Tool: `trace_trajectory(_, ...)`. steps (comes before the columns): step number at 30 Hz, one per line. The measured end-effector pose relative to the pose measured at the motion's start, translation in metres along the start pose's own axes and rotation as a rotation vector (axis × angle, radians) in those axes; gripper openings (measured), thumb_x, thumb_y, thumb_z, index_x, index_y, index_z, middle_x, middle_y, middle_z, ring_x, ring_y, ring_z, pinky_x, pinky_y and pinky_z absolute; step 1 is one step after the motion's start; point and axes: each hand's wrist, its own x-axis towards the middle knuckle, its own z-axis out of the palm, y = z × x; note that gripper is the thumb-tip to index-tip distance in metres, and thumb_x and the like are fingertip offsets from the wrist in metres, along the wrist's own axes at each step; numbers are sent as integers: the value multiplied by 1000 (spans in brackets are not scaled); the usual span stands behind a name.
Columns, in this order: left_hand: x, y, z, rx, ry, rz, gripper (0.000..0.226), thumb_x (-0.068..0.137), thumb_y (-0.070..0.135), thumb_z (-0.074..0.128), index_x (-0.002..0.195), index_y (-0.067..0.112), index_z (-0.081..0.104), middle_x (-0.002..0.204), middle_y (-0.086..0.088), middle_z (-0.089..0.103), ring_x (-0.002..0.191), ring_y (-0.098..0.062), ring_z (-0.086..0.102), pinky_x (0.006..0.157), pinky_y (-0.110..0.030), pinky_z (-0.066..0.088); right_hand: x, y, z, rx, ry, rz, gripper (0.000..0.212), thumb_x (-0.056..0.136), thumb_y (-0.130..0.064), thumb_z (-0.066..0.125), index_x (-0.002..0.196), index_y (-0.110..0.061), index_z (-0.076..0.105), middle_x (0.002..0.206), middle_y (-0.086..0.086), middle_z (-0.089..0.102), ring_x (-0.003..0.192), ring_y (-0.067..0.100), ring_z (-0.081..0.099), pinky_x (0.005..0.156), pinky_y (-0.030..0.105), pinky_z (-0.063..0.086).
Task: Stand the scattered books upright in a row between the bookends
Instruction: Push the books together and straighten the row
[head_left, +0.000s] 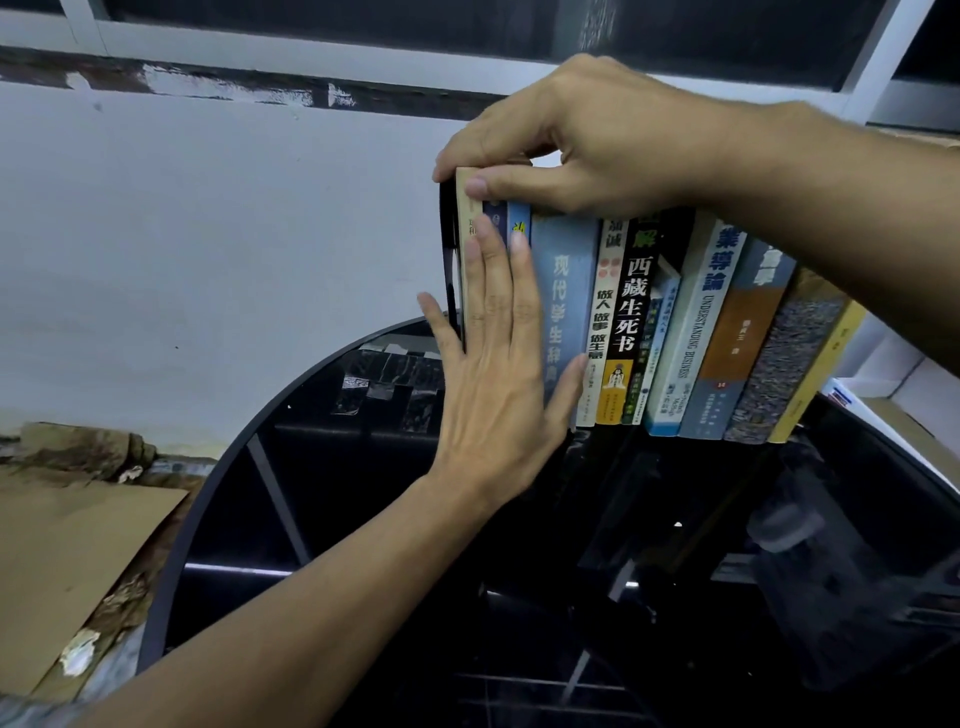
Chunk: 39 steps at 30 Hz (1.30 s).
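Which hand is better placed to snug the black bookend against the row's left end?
Left, likely. The left hand lies flat against the books, little finger beside the bookend; the right hand grips their tops.

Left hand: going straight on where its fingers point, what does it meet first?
Probably the thumb of the right hand, which grips the tops of the books just above the left hand; depth is uncertain.

Books upright – (spines outward) – beside bookend
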Motion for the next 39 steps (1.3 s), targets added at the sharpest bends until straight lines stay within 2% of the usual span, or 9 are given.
trace_trajectory(5,1,-4,-1,-5,2,31,96,98,39,60,157,1,-6,163,-12,-24,151,-26,-25,124,-52,-9,0,1,1,-8,7,-7,40,102,-53,45,128,-33,67,131,-22,65,119,7,62,94,42,51)
trace_trajectory(11,-2,-5,5,81,-17,49,90,102,43,51,157,-1,-5,165,-24,-15,153,-31,-19,125,-54,-2,0,0,-2,15,-13,30,42,101,-53,47,135,-36,64,136,-23,60,125,-4,57,102,26,47)
trace_trajectory(16,-2,-3,9,112,-16,45,87,102,43,45,157,-2,-6,165,-25,-14,152,-31,-21,125,-55,-2,-3,1,0,-29,-1,55,44,101,-54,45,137,-37,62,136,-21,61,123,2,60,101,34,50)
trace_trajectory(21,-1,-1,11,112,-22,35,88,102,42,45,157,-3,-6,164,-26,-15,152,-32,-21,125,-56,-3,-5,-2,-1,-67,-5,80,41,102,-50,47,135,-34,64,135,-25,58,119,3,61,92,25,46)
trace_trajectory(24,-1,-1,10,89,-18,30,88,103,42,47,157,-3,-7,164,-26,-17,152,-31,-21,125,-54,-5,-4,-1,-3,-73,-53,93,42,101,-50,48,135,-31,65,139,-26,55,122,4,59,100,33,48)
trace_trajectory(28,-2,-3,8,81,-6,40,90,103,44,47,157,1,-11,163,-17,-23,152,-28,-23,125,-53,-5,-6,0,-9,-98,-174,71,58,95,-54,49,150,-36,46,150,-17,48,134,17,53,110,34,41)
trace_trajectory(31,-3,-4,6,76,-18,47,90,103,44,49,157,2,-11,162,-14,-25,153,-28,-21,125,-53,-3,-6,4,-14,-93,-257,52,58,101,-44,56,155,-36,36,156,-13,40,142,16,45,117,35,36)
trace_trajectory(34,-5,-6,4,66,-44,61,87,104,42,46,158,1,-8,164,-14,-23,153,-27,-23,125,-55,-2,-6,9,-19,-62,-323,53,61,101,-41,54,157,-41,29,159,-21,32,146,9,36,120,28,29)
trace_trajectory(39,-8,-8,5,118,-72,54,83,106,41,43,158,2,-8,166,-18,-18,153,-26,-22,125,-56,2,-8,14,-19,-10,-301,71,60,101,-39,55,156,-41,31,156,-26,34,141,1,39,102,3,24)
